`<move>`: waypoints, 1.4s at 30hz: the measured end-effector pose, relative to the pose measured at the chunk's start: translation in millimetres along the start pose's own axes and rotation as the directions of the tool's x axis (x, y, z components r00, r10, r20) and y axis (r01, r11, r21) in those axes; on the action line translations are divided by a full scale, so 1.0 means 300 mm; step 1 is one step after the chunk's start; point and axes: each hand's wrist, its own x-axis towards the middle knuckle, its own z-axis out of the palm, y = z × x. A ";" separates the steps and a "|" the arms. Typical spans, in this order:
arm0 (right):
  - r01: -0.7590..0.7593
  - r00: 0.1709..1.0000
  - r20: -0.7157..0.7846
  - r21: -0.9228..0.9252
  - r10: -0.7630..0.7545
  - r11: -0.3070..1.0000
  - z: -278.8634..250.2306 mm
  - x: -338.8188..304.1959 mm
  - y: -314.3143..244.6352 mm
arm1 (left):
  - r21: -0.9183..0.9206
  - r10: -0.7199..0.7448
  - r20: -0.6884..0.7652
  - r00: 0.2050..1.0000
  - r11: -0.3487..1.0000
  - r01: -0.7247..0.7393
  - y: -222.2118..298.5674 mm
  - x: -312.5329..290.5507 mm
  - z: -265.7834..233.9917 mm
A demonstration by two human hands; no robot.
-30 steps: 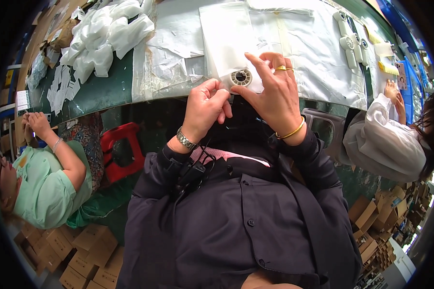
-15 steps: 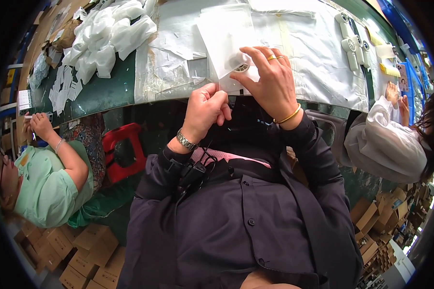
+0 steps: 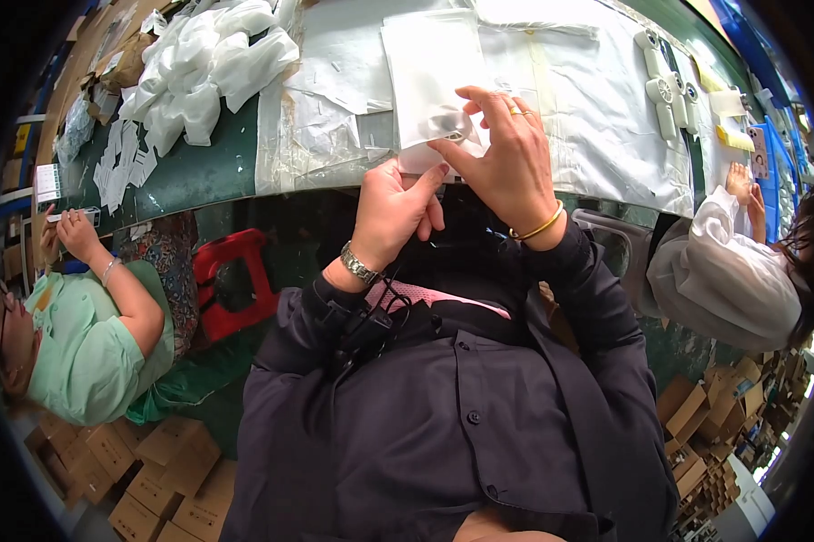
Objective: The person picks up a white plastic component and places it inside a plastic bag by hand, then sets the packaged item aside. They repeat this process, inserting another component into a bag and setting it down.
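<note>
On the table in front of me lies a white translucent plastic bag (image 3: pixel 429 77), flat, its near end by the table's edge. A white handheld fan (image 3: pixel 455 135) shows at that end, its round head partly covered by the film; the rest of it is hidden. My left hand (image 3: pixel 396 208) is closed, thumb against the curled fingers, on the bag's near left corner. Arched over the fan head, my right hand (image 3: pixel 508 158) has its thumb on the near side and its fingers on the far side, gripping fan and film together.
A heap of white plastic bags (image 3: pixel 204 68) lies at the left, with paper slips (image 3: pixel 122 167) beside it. Several white handheld fans (image 3: pixel 664 90) sit at the right. One co-worker (image 3: pixel 109 325) is on the left, another (image 3: pixel 727 262) on the right. A red stool (image 3: pixel 235 285) stands at left.
The film now covers more of the fan head. My left thumb has extended to the right along the bag's near edge, and the bag has straightened slightly.
</note>
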 end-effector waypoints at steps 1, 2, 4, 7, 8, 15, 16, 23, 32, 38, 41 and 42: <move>0.020 1.000 -0.019 -0.031 -0.021 0.999 0.011 -0.004 0.002 | -0.060 -0.013 0.033 0.999 0.998 0.015 -0.008 0.004 -0.002; 0.040 0.998 -0.037 -0.063 -0.042 0.997 0.022 -0.008 0.006 | -0.060 -0.012 0.032 0.999 0.998 0.014 -0.014 0.004 -0.006; 0.055 0.997 -0.056 -0.097 -0.060 0.994 0.025 -0.004 0.013 | -0.078 -0.049 0.046 0.998 0.996 0.053 -0.017 0.003 -0.010; 0.079 0.990 -0.096 -0.227 -0.103 0.971 0.020 0.020 0.023 | -0.083 -0.080 0.060 0.995 0.993 0.085 -0.016 -0.002 -0.016; 0.077 0.990 -0.097 -0.228 -0.101 0.971 0.021 0.029 0.031 | -0.079 -0.089 0.068 0.994 0.992 0.095 -0.009 -0.003 -0.015; 0.069 0.989 -0.111 -0.229 -0.096 0.971 0.031 0.055 0.082 | 0.020 -0.129 0.062 0.990 0.992 0.128 0.013 -0.009 -0.019; 0.066 0.989 -0.112 -0.229 -0.094 0.971 0.027 0.043 0.084 | 0.092 -0.128 0.034 0.991 0.988 0.124 0.019 -0.015 -0.019; -0.166 0.985 -0.049 -0.065 0.163 0.984 -0.034 -0.096 0.029 | 0.719 0.488 -0.151 0.860 0.651 -0.243 0.033 0.003 -0.020; -0.252 0.956 -0.082 0.257 0.280 0.933 -0.042 -0.178 0.048 | 0.297 0.156 -0.245 0.957 0.952 -0.079 0.081 -0.042 -0.062; -0.200 0.966 -0.111 0.261 0.236 0.944 -0.042 -0.203 0.050 | 0.376 0.066 -0.086 0.994 0.926 -0.029 0.062 -0.010 -0.037; -0.228 0.960 -0.109 0.227 0.258 0.947 -0.059 -0.215 0.059 | 0.149 -0.032 -0.067 0.997 0.988 0.042 0.028 -0.022 -0.101; -0.257 0.953 -0.101 0.228 0.286 0.939 -0.067 -0.220 0.061 | 0.150 -0.034 -0.068 0.997 0.988 0.044 0.022 -0.023 -0.111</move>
